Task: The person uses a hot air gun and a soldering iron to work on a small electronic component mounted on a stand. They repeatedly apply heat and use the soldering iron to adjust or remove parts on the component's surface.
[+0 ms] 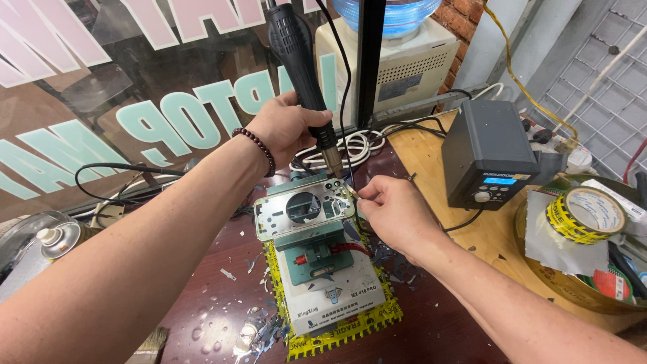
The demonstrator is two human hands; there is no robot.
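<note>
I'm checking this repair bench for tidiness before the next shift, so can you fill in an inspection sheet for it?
Surface: dark red table, littered with grey chips; light wooden bench at right.
Job's things: phone back frame clamped in a white fixture on yellow-black tape; black hot air gun aimed at its top right corner.
Clutter: yellow tape roll, brush, spray can.
Grippers: left hand grips the hot air gun; right hand pinches a thin tool at the same corner.
Cables: white coil and black leads behind the fixture.
Surroundings: grey soldering station, lettered window, water dispenser.
</note>
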